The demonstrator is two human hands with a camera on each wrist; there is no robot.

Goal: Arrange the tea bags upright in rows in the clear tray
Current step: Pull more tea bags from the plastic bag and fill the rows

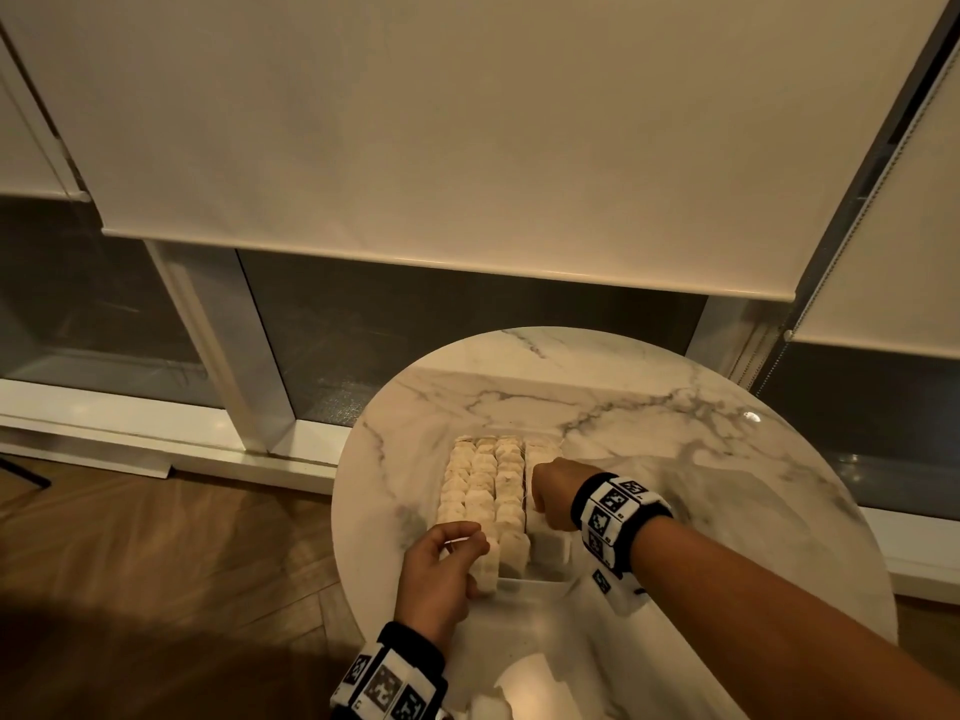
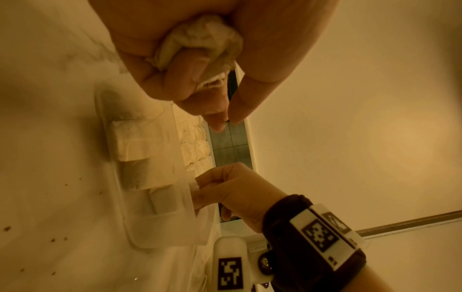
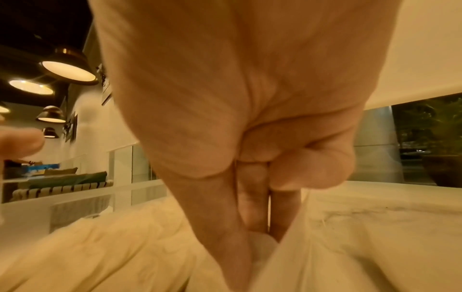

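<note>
A clear tray (image 1: 530, 579) sits on the round marble table (image 1: 675, 407). It holds several rows of pale tea bags (image 1: 483, 485) standing upright. My left hand (image 1: 475, 558) is at the tray's near left corner, fingers curled. In the left wrist view it grips a bunch of crumpled tea bags (image 2: 200, 45) in the palm, and thumb and forefinger tips meet. My right hand (image 1: 537, 504) reaches down into the rightmost row. Its thumb and fingers pinch a white tea bag (image 3: 260, 239) between the neighbouring bags and the tray wall (image 3: 300, 247).
Bare marble lies beyond and to the right of the tray. Dark tea crumbs (image 2: 53, 240) are scattered on the table near the tray. The table's left edge drops to a wooden floor (image 1: 182, 563). Roller blinds (image 1: 415, 122) and window frames stand behind.
</note>
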